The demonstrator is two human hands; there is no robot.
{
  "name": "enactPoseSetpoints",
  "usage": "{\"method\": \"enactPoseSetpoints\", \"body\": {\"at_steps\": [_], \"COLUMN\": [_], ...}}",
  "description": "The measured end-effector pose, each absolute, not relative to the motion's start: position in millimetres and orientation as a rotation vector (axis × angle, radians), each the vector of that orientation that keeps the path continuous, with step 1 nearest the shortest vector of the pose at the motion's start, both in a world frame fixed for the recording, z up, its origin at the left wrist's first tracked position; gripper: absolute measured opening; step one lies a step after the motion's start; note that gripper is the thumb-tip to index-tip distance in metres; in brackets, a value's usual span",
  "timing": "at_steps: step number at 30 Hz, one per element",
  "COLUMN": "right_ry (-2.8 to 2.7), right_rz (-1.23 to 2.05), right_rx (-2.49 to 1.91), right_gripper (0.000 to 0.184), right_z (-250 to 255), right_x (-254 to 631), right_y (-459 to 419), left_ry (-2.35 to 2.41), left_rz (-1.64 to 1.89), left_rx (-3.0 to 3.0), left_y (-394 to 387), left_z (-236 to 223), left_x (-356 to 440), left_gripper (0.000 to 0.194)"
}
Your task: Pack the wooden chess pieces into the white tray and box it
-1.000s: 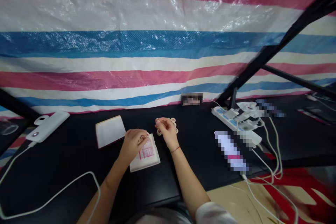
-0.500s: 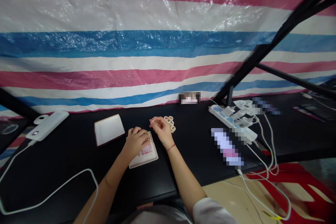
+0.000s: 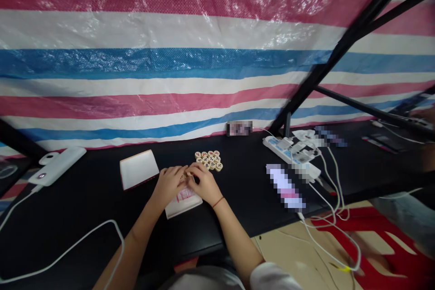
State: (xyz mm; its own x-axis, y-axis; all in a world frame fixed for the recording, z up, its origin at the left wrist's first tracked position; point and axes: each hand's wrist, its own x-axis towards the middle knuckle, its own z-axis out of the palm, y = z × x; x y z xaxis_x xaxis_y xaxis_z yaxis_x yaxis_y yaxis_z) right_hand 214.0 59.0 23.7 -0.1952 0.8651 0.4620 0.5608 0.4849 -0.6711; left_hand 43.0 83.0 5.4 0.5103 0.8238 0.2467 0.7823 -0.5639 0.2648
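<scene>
White and pink-marked, a shallow tray point(image 3: 174, 212) is lying nearest. The left hand point(image 3: 170, 183), fingers bent, is resting over its far part; the right hand point(image 3: 205, 183) is hovering alongside, half closed. Whether either is gripping anything, I cannot tell. Lettered round discs point(image 3: 211, 160) are sitting in sideways rows just beyond the right hand, the nearer one.

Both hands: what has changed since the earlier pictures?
The right hand has moved left and nearer the person, from the round pieces to the left hand over the white tray; more pieces show. The left hand stays at the tray; the open box lies unmoved.
</scene>
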Motion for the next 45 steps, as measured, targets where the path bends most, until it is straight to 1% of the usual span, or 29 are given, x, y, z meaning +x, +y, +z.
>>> {"method": "enactPoseSetpoints", "body": {"at_steps": [2,4,7,12,20,28,31,33,35,39,42,45], "right_ry": [-2.014,-2.119,-2.204,-2.224,-2.187,-2.187,-2.170,-2.130,-2.077,-2.078,-2.100,-2.102], "right_rz": [0.373,0.304,0.239,0.167,0.169,0.116,0.154,0.200,0.219,0.224,0.248,0.284], "right_rx": [-1.247,-1.321,-1.414,-1.447,-1.512,-1.652,-1.696,-1.714,-1.757,-1.987,-2.182,-2.293], "right_gripper": [0.025,0.021,0.016,0.018,0.008,0.007,0.006,0.011,0.018,0.029,0.034,0.035], "right_z": [23.3,21.4,17.3,13.8,15.1,16.6,21.7,29.4,40.1,61.5,69.4,68.1], "right_x": [213.2,211.4,207.7,203.6,204.2,203.3,205.6,209.2,213.0,213.5,206.6,199.8], "right_y": [58.1,59.6,62.6,64.2,66.4,63.2,63.7,68.8,79.7,113.2,134.7,145.9], "left_ry": [1.439,1.456,1.463,1.533,1.520,1.468,1.433,1.406,1.392,1.397,1.440,1.515], "left_rz": [0.547,0.570,0.599,0.548,0.569,0.484,0.449,0.448,0.462,0.574,0.778,0.882], "left_rx": [2.584,2.546,2.517,2.506,2.474,2.446,2.439,2.437,2.445,2.533,2.560,2.474], "left_y": [81.7,80.8,79.6,76.7,78.6,86.2,92.6,97.0,100.6,98.8,81.1,48.3], "left_z": [1.9,-1.9,-5.5,-7.1,-11.9,-7.6,-5.1,-3.3,-0.6,9.8,18.0,18.7], "left_x": [36.9,32.3,29.9,32.5,31.3,28.8,29.1,28.8,27.2,18.0,6.8,-2.8], "left_gripper": [0.041,0.043,0.042,0.039,0.034,0.036,0.036,0.038,0.044,0.058,0.055,0.045]}}
